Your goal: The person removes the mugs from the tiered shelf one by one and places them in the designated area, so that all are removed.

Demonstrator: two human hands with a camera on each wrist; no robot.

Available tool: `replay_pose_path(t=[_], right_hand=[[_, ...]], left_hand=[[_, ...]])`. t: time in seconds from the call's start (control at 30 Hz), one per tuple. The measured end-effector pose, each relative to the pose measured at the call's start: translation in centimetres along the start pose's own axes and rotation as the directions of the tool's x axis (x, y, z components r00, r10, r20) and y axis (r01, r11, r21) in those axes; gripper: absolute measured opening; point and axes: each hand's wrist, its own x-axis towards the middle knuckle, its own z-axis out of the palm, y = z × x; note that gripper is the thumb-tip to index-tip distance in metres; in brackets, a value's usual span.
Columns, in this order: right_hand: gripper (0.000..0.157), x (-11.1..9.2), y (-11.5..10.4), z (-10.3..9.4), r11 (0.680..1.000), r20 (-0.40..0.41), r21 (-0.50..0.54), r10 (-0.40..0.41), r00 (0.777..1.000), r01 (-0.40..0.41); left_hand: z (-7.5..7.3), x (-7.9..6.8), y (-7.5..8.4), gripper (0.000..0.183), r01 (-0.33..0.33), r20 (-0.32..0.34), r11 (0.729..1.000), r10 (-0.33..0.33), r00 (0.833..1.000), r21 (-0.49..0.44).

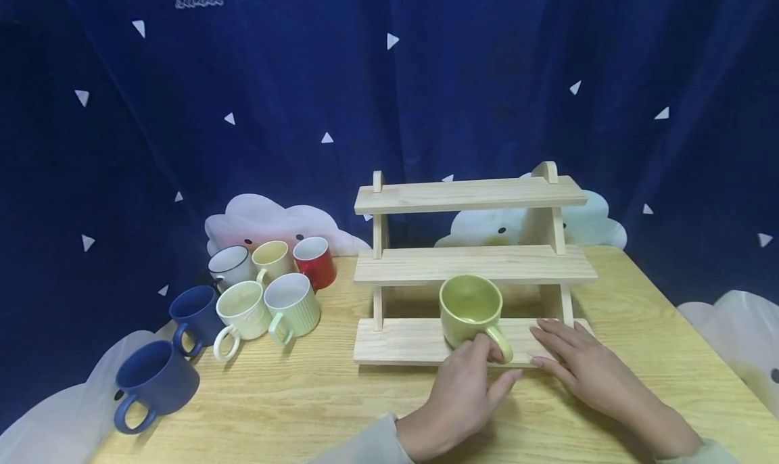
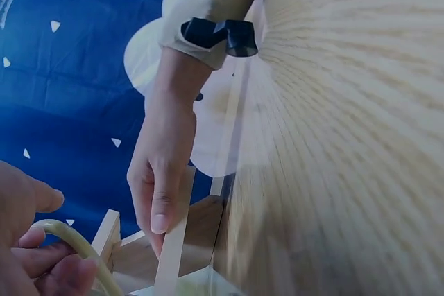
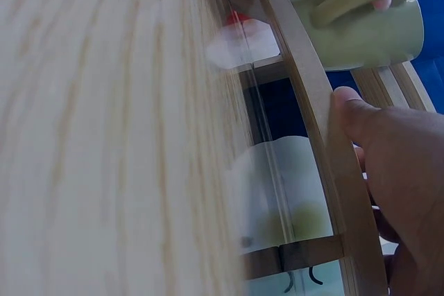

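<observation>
A green mug is at the middle of the bottom board of a three-tier wooden shelf; whether its base touches the board is hard to tell. My left hand pinches the mug's handle, which points toward me and to the right. The handle shows between the fingers in the left wrist view. Farther right, my right hand rests on the right end of the bottom board, fingers stretched over the top. Its thumb lies at the board's front edge in the right wrist view.
Left on the wooden table stand several mugs: two navy ones, a cream one, a ribbed pale-green one, a white one with dark rim, a yellow one and a red one. Behind hangs a blue curtain.
</observation>
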Motion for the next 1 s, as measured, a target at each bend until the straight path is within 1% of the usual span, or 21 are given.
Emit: replay_pose_path(t=[0.07,0.13,0.23,0.27,0.3,0.37,0.4,0.47,0.57,0.63,0.7,0.8,1.0], right_hand=[[0.05,0.0,0.0,0.0,1.0,0.004,-0.001,0.006,1.0,-0.006],[0.05,0.0,-0.1,0.0,1.0,0.006,-0.003,0.012,1.0,-0.012],[0.051,0.0,0.0,0.0,1.0,0.01,0.0,0.01,1.0,-0.01],[0.051,0.0,0.0,0.0,1.0,0.011,0.001,0.009,1.0,-0.009],[0.051,0.0,0.0,0.0,1.0,0.013,0.001,0.009,1.0,-0.009],[0.051,0.0,0.0,0.0,1.0,0.015,0.003,0.009,1.0,-0.009],[0.051,0.0,0.0,0.0,1.0,0.016,0.002,0.013,1.0,-0.013],[0.051,0.0,0.0,0.0,1.0,0.017,0.005,0.01,1.0,-0.01],[0.051,-0.1,0.0,0.0,1.0,0.018,0.006,0.013,1.0,-0.013],[0.051,-0.1,0.0,0.0,1.0,0.02,0.008,0.017,1.0,-0.017],[0.051,-0.1,0.0,0.0,1.0,0.023,0.008,0.024,0.999,-0.024],[0.051,-0.1,0.0,0.0,1.0,0.026,0.009,0.026,0.999,-0.026],[0.051,0.0,-0.1,-0.1,1.0,0.031,0.01,0.026,0.999,-0.026]], left_hand=[[-0.3,-0.2,0.0,0.031,0.039,0.009,0.998,-0.038,0.999,-0.042],[-0.4,-0.5,-0.1,0.031,0.085,0.029,0.989,-0.082,0.996,-0.123],[-0.6,-0.8,-0.2,0.032,0.146,0.052,0.953,-0.137,0.989,-0.265],[-0.6,-0.8,-0.2,0.033,0.158,0.055,0.939,-0.148,0.987,-0.307],[-0.6,-0.9,-0.2,0.034,0.162,0.05,0.93,-0.154,0.987,-0.331],[-0.6,-1.0,-0.3,0.038,0.155,0.032,0.925,-0.154,0.988,-0.347],[-0.6,-1.0,-0.4,0.041,0.145,0.022,0.929,-0.147,0.989,-0.341],[-0.6,-1.0,-0.5,0.045,0.115,-0.001,0.945,-0.121,0.993,-0.307],[-0.6,-1.0,-0.9,0.05,0.051,-0.043,0.973,-0.062,0.997,-0.226],[-0.7,-0.9,-1.1,0.049,0.017,-0.079,0.986,-0.031,0.996,-0.168],[-0.8,-0.8,-1.3,0.049,-0.003,-0.108,0.992,-0.011,0.994,-0.128],[-1.1,-0.8,-1.5,0.05,-0.001,-0.13,0.994,-0.013,0.991,-0.105],[-2.1,-1.5,-2.0,0.051,0.015,-0.141,0.996,-0.028,0.99,-0.086]])
